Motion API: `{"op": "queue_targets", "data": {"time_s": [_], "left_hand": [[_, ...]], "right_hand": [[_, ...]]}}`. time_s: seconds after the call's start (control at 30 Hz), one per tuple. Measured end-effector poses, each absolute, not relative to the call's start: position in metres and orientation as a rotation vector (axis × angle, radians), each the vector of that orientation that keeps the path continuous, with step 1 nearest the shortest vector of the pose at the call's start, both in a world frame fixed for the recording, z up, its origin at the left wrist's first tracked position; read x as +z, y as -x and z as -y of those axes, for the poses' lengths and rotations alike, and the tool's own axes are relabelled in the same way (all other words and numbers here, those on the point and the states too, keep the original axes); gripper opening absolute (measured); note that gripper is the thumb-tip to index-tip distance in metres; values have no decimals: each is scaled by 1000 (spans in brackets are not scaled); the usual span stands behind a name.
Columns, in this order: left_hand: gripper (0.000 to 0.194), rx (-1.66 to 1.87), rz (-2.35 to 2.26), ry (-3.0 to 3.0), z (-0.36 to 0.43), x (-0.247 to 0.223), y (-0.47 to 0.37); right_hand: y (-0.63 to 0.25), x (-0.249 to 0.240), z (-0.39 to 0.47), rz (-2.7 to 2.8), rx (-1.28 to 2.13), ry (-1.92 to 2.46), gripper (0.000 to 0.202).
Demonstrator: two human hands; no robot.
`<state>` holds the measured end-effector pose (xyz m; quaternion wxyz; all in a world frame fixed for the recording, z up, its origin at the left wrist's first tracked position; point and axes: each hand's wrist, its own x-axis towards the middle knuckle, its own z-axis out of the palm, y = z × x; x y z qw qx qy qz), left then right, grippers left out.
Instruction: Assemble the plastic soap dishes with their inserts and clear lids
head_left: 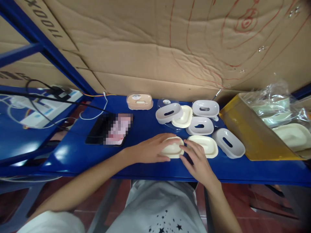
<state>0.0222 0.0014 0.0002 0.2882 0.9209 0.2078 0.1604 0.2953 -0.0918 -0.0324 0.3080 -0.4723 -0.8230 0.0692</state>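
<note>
On the blue tabletop lies a cream oval soap dish tray (172,149), right in front of me. My left hand (153,149) grips it from the left, fingers over the far edge and thumb by the near edge. At its right edge, the curled fingers of my right hand (198,161) pinch the rim. A second cream tray (206,147) lies flat just beyond my right hand, which partly covers it. Behind are several grey soap dish shells with slots, such as one grey shell (205,125) and a tilted grey shell (229,145). Another cream tray (184,118) lies partly under a grey shell (167,113).
A peach soap dish (140,105) under clear plastic stands at the back. To the left lie a phone (97,129) and a white power strip (51,110) with cables. On the right, an open yellow-taped box (243,136) holds bagged pieces. Cardboard (136,48) walls the back.
</note>
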Motion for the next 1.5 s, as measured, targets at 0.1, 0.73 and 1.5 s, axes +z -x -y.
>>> {"op": "queue_targets", "data": {"time_s": [0.1, 0.73, 1.5], "left_hand": [[80, 600, -677, -2420, -25, 13, -15], [39, 675, -1048, -2649, -13, 9, 15], [91, 484, -1009, -2310, 37, 1, 23]], "right_hand": [[-296, -32, 92, 2185, 215, 1258, 45], [-295, -31, 90, 2336, 171, 1183, 27], [-299, -33, 96, 2215, 193, 1226, 78]]}}
